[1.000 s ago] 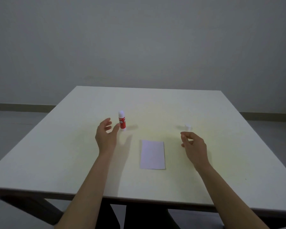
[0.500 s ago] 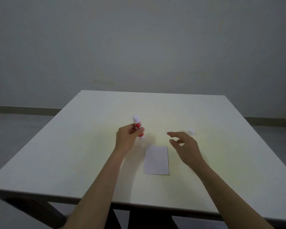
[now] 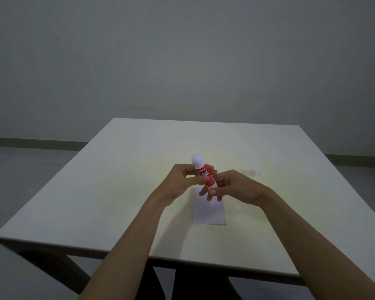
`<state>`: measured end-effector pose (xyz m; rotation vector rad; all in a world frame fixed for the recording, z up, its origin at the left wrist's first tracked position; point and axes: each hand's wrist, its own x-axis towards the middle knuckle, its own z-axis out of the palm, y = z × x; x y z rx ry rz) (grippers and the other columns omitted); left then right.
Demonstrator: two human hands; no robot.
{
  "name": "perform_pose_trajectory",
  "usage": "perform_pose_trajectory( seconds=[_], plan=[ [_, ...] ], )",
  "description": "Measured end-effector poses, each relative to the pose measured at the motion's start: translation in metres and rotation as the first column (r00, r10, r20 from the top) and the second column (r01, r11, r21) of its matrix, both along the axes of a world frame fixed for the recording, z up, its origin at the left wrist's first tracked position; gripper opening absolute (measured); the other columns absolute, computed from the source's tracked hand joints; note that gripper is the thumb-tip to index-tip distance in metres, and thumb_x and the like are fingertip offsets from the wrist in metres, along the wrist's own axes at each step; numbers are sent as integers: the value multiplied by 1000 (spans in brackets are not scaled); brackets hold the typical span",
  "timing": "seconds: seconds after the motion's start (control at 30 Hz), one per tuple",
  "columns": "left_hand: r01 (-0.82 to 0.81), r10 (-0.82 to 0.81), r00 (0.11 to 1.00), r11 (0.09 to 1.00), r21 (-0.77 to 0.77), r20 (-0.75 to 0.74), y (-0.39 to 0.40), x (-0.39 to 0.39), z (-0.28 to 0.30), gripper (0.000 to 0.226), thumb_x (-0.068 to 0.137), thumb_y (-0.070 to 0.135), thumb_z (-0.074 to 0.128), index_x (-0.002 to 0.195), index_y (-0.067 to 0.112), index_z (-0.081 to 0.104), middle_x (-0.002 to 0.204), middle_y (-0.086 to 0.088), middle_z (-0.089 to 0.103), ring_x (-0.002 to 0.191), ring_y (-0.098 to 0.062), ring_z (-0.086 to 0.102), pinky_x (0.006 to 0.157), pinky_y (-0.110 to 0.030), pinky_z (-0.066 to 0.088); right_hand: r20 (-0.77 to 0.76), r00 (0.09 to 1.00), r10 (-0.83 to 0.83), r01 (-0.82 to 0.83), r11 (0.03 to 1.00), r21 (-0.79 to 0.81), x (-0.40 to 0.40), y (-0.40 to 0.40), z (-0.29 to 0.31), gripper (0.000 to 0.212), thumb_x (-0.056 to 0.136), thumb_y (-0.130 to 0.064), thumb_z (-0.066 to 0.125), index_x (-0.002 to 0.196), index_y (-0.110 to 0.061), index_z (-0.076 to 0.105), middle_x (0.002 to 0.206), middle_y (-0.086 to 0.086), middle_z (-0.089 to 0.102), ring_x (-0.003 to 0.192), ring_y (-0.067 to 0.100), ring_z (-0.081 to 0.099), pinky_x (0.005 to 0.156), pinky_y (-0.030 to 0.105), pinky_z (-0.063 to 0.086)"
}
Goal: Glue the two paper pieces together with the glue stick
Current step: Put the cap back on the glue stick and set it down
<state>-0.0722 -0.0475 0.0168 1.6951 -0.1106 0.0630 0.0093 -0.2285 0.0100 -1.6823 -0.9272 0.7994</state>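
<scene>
A red glue stick (image 3: 204, 172) with a white tip is held nearly upright above the table, tilted slightly left. My left hand (image 3: 182, 182) grips its red body from the left. My right hand (image 3: 234, 187) pinches its lower end from the right. Below both hands a white paper piece (image 3: 208, 211) lies flat on the table; its far edge is hidden by my fingers. I can make out only one sheet. A small white cap (image 3: 255, 169) stands on the table to the right, apart from my hands.
The pale square table (image 3: 117, 191) has its near edge just below my forearms. A grey wall and floor lie behind it. Dark table legs show under the near edge.
My left hand took the glue stick off the table and carried it right, over the paper. My right hand moved left from beside the cap and closed on the stick's lower end.
</scene>
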Motion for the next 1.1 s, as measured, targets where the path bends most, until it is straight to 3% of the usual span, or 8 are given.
perform_pose_trajectory(
  seconds=[0.17, 0.3, 0.47, 0.57, 0.7, 0.8, 0.93, 1.1],
  plan=[
    [-181, 177, 980, 983, 42, 88, -13, 0, 2, 11, 75, 20, 74, 83, 28, 76, 88, 5, 77, 78, -8, 68, 77, -21, 52, 125, 960, -251, 243, 967, 76, -16, 8, -7, 11, 83, -14, 66, 90, -13, 75, 78, -2, 77, 66, 12, 69, 54, 18, 46],
    [-564, 558, 822, 825, 32, 113, -39, 2, -1, 9, 66, 33, 79, 72, 30, 74, 75, 15, 74, 77, 4, 66, 78, -24, 47, 198, 720, -665, 634, 747, 201, -40, 29, -18, 9, 79, -16, 70, 74, -9, 70, 67, 3, 73, 54, 15, 67, 58, 21, 46],
    [-760, 753, 650, 645, 78, 101, -59, 6, 0, 44, 56, 50, 81, 70, 18, 55, 68, 12, 60, 75, -14, 60, 84, -45, 48, 323, 523, -789, 754, 605, 256, -62, 42, -20, 12, 78, -8, 63, 70, -17, 65, 64, -6, 65, 60, 24, 66, 61, 31, 48],
    [-715, 717, 693, 672, 195, 71, -62, 9, 0, 47, 62, 55, 76, 81, 19, 51, 75, 8, 59, 79, -15, 60, 90, -43, 45, 358, 529, -769, 762, 616, 199, -65, 42, -20, 11, 78, -8, 60, 73, -15, 67, 62, -4, 63, 62, 23, 65, 63, 31, 47],
    [-360, 361, 932, 932, -40, 38, -49, 3, -1, 29, 89, 42, 55, 117, 33, 54, 117, 18, 60, 98, 15, 56, 80, -4, 44, 337, 621, -708, 710, 690, 140, -60, 35, -16, 15, 84, -22, 63, 78, -11, 70, 68, 2, 72, 60, 19, 68, 68, 28, 50],
    [-228, 231, 972, 971, -70, 45, -32, -2, 1, 30, 96, 29, 47, 117, 16, 65, 115, 17, 66, 100, 20, 56, 74, 2, 41, 275, 681, -679, 677, 727, 116, -60, 31, -16, 18, 82, -26, 67, 71, -12, 67, 60, -6, 67, 45, 1, 61, 55, 8, 42],
    [-420, 419, 906, 907, 8, 58, -26, -3, 7, 10, 73, 33, 75, 76, 23, 75, 80, 6, 76, 81, -4, 70, 80, -23, 49, 272, 656, -704, 701, 702, 126, -65, 34, -21, 21, 81, -27, 68, 69, -10, 68, 56, -5, 67, 46, 2, 61, 57, 7, 42],
    [-697, 676, 717, 702, 144, 171, -36, 1, 7, 45, 56, 47, 83, 55, 25, 44, 54, 13, 53, 55, -3, 53, 61, -21, 41, 317, 612, -725, 717, 677, 165, -71, 40, -23, 20, 81, -30, 68, 76, -10, 70, 67, 9, 72, 63, 28, 67, 70, 33, 51]
  ],
)
